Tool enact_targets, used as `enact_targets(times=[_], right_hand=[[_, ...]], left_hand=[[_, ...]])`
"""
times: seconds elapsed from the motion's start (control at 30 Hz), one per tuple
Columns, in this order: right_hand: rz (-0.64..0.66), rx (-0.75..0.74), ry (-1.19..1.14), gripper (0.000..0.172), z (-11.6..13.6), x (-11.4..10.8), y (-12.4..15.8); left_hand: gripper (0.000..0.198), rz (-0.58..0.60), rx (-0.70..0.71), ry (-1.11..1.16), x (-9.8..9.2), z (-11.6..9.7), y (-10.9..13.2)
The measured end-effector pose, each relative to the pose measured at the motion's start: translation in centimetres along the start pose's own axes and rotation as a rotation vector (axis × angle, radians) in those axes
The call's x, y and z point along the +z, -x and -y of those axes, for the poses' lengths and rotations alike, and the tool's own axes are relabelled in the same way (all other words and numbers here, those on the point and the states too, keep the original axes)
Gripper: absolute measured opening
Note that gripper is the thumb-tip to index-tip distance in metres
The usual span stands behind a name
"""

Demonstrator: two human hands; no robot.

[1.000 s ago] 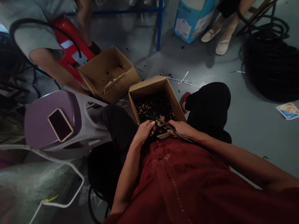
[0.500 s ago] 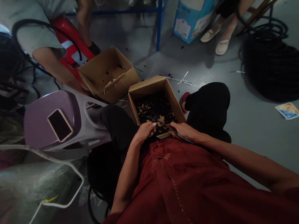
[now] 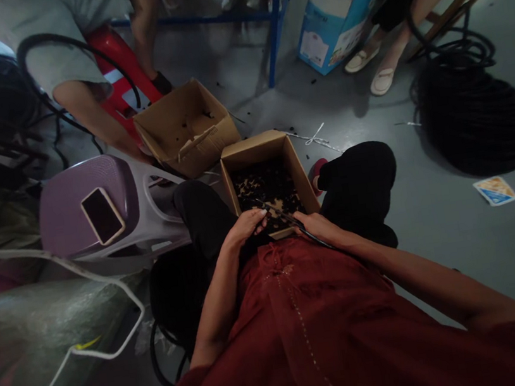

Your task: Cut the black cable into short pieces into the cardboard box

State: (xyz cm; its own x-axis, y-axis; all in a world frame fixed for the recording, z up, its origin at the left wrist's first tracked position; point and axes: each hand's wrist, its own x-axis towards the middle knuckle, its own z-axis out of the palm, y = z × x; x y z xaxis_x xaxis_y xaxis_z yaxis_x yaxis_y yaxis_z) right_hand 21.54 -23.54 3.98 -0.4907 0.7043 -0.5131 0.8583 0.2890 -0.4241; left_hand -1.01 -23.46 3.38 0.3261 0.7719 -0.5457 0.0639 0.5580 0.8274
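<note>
An open cardboard box (image 3: 297,168) rests on my lap, filled with dark bits and pale scraps (image 3: 266,185). Just above its near edge, my right hand (image 3: 316,227) is shut around a thin black cable (image 3: 296,224) that runs across the box's near corner. My left hand (image 3: 245,229) is curled close beside the cable's far end, over the box. I cannot tell whether its fingers grip the cable. Part of the cable is hidden by my fingers.
A second cardboard box (image 3: 186,129) stands on the floor ahead, beside a co-worker's arm (image 3: 79,103). To my left, a phone (image 3: 102,215) lies on a purple stool (image 3: 68,207). A large coil of black cable (image 3: 472,118) lies on the floor at right.
The view has drifted slightly. Both hands stay nearly in place over the box, still close to the black cable.
</note>
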Motion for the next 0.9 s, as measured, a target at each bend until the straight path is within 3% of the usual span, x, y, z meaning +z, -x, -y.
enact_targets(times=[0.13, 0.23, 0.33, 0.5, 0.7, 0.8, 0.9], right_hand=[[-0.016, 0.022, -0.058, 0.023, -0.5, 0.2, -0.3], [-0.12, 0.006, -0.201, 0.02, -0.8, -0.2, -0.7], [-0.215, 0.006, -0.461, 0.023, -0.4, -1.1, -1.2], [-0.22, -0.049, -0.942, 0.036, 1.7, -3.3, -2.1], [-0.204, -0.099, -1.132, 0.037, 3.9, -4.0, -2.5], [-0.184, -0.096, -1.178, 0.037, 4.0, -3.7, -2.6], [-0.245, -0.066, -1.188, 0.037, 3.3, -4.2, -2.9]], left_hand=[[0.043, -0.012, 0.011, 0.044, 0.0, 0.0, 0.2], [0.046, -0.007, 0.018, 0.06, 0.1, -0.5, 0.5], [0.046, 0.022, 0.0, 0.012, 0.4, -1.4, 0.9], [0.038, 0.108, 0.023, -0.108, 1.4, -3.2, 1.6], [0.034, 0.109, 0.062, -0.252, 2.2, -3.9, 2.1], [0.035, 0.089, 0.092, -0.329, 2.2, -3.6, 2.3], [0.03, 0.011, 0.135, -0.457, 2.1, -3.3, 3.4]])
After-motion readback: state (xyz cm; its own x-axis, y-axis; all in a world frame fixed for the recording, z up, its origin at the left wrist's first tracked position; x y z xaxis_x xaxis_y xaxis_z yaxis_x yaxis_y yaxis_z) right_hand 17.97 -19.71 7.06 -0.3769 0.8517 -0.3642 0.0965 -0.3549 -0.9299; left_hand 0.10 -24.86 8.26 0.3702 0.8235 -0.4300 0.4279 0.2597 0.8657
